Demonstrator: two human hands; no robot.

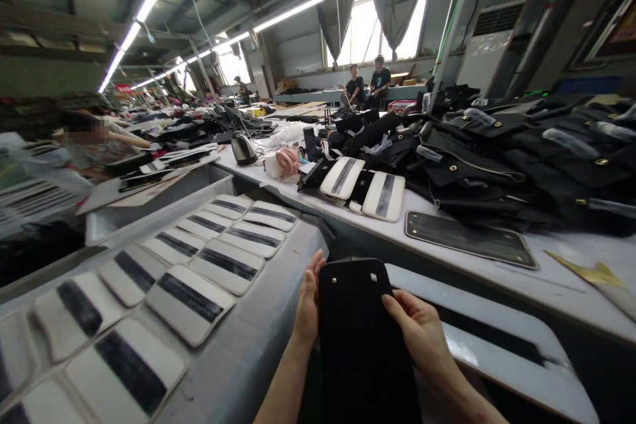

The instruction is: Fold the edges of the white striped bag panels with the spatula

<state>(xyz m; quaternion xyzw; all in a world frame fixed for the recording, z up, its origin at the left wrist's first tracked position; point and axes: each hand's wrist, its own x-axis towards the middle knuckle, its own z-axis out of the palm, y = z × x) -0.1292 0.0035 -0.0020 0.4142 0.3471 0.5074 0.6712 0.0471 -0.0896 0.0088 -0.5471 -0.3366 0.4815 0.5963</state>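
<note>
A long black panel [365, 338] with rounded top corners, a small metal stud at its upper left and a pale square mark at its upper right, is held upright in front of me. My left hand [309, 301] holds its left edge near the top, with the fingers partly behind it. On the right edge, my right hand [417, 324] grips the panel between thumb and bent fingers. The panel's lower end runs out of the frame. Behind my right hand lies a white board [521, 371] with a dark strip.
White pads with dark stripes [231, 262] lie in rows on the left table. On the far table [556, 278] are a flat black panel [467, 238], a pink fan [287, 160], a kettle [243, 148] and heaped black bags [462, 159]. A person [89, 139] is at the left.
</note>
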